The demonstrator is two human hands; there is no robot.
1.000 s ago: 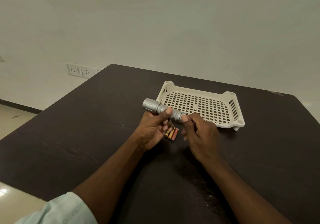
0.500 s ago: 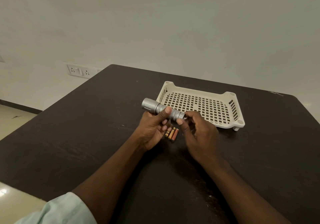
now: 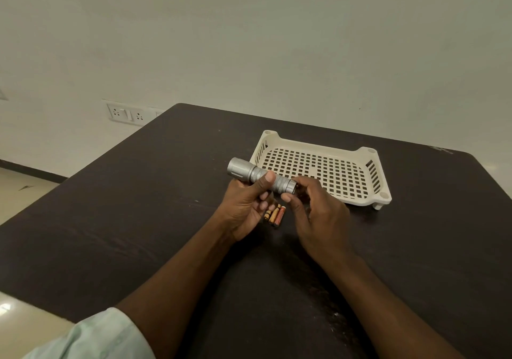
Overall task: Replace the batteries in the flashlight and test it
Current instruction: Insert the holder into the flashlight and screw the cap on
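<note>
A silver flashlight (image 3: 250, 173) is held level above the table, its head pointing left. My left hand (image 3: 246, 206) grips its ribbed barrel, thumb on top. My right hand (image 3: 318, 214) is at the tail end (image 3: 289, 187): its fingers curl around behind the end and its thumb sits just under it. Whatever is inside the tail is hidden by the fingers. Three small orange and brown batteries (image 3: 274, 214) lie side by side on the dark table (image 3: 138, 206), right under my hands.
A cream plastic tray (image 3: 357, 153) with a perforated floor stands just behind my right hand. The table's left edge drops to a tiled floor. A wall socket strip (image 3: 126, 113) is on the wall at the left.
My right thumb has slid from the top of the flashlight's tail down to its underside while the fingers stay at the end. The left hand and the batteries have barely moved.
</note>
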